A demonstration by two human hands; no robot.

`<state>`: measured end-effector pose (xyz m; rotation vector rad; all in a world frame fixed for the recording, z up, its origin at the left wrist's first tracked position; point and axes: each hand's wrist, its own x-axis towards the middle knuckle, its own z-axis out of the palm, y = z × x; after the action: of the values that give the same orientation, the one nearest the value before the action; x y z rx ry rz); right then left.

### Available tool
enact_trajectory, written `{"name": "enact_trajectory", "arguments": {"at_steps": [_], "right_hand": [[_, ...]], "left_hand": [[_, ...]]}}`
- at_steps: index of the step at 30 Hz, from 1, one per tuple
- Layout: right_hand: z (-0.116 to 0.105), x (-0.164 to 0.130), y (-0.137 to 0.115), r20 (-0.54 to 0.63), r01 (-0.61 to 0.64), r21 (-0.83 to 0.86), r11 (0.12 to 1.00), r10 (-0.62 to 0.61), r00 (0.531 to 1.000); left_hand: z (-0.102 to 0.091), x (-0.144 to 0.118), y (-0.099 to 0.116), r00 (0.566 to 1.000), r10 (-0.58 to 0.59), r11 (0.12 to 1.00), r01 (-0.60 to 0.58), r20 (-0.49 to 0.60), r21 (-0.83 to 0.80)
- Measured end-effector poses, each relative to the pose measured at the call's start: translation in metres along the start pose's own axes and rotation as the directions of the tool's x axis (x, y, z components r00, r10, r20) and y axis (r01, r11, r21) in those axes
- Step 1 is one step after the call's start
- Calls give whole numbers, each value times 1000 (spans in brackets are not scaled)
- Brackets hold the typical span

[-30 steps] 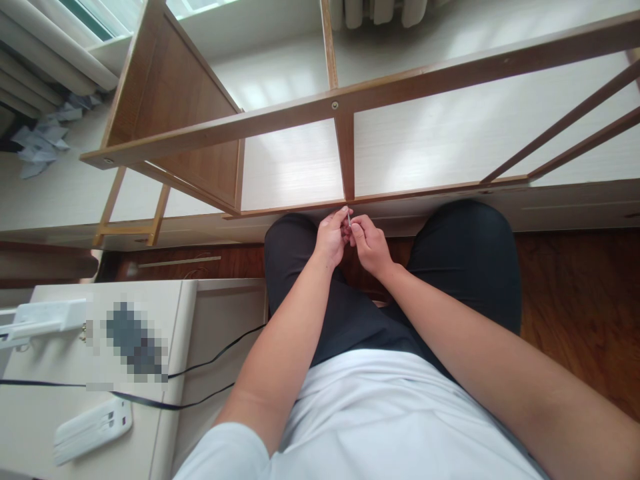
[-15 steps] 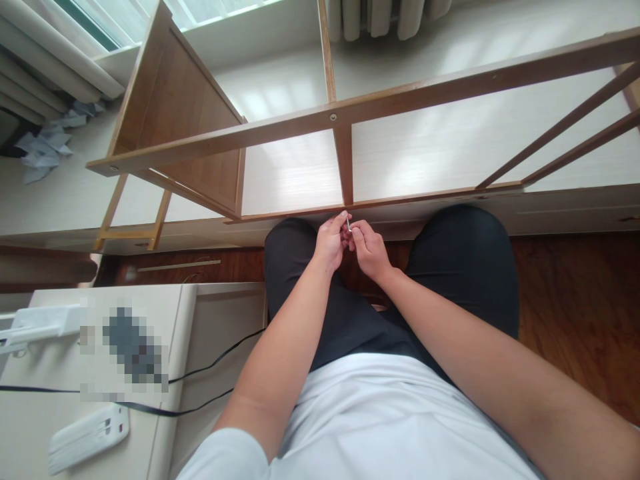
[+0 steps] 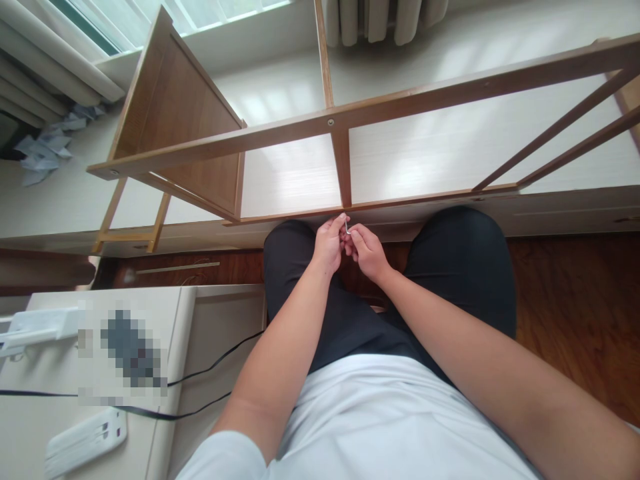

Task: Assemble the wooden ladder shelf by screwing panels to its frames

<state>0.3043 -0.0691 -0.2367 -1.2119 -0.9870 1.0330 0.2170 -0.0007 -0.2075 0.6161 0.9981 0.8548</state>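
Observation:
Between my knees, just below the lower rail of a brown wooden frame [image 3: 280,138], I hold a small bent metal hex key [image 3: 347,227]. My left hand [image 3: 329,244] is closed, with thumb and fingers at the key's upper end. The lower, bent end is pinched by my right hand [image 3: 369,253]. Fingers of both hands hide part of what is between them. On the frame's upper rail a round bolt head [image 3: 331,123] shows above the middle crosspiece.
A wooden panel [image 3: 185,113] stands at the frame's left end. The frame rests on a pale ledge [image 3: 400,160] below curtains [image 3: 385,20]. At lower left, a white cabinet [image 3: 175,347] carries a power bank [image 3: 87,440], a power strip [image 3: 47,327] and black cables [image 3: 205,407].
The view has shifted very slightly. Both hands stay together on the hex key, with only a small shift of the fingers.

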Motion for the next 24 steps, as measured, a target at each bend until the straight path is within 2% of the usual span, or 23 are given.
{"name": "enact_trajectory", "arguments": {"at_steps": [4,9,17,24], "right_hand": [[1,0,-3,9,-26,75,997,26,1000],[2,-1,-4,-6,-32,87,996,33,999],[0,-3,-1,-27,5,-2,1000,-5,1000],[-3,0,3,-109,25,-82,996,-34,993]], "left_hand": [[0,-1,0,1000,14,1000,-14,3,-1],[1,-4,-1,999,54,999,-54,-6,-1],[2,-6,0,999,46,999,-46,-12,9],[2,-5,1,999,27,1000,-27,-20,13]]}}
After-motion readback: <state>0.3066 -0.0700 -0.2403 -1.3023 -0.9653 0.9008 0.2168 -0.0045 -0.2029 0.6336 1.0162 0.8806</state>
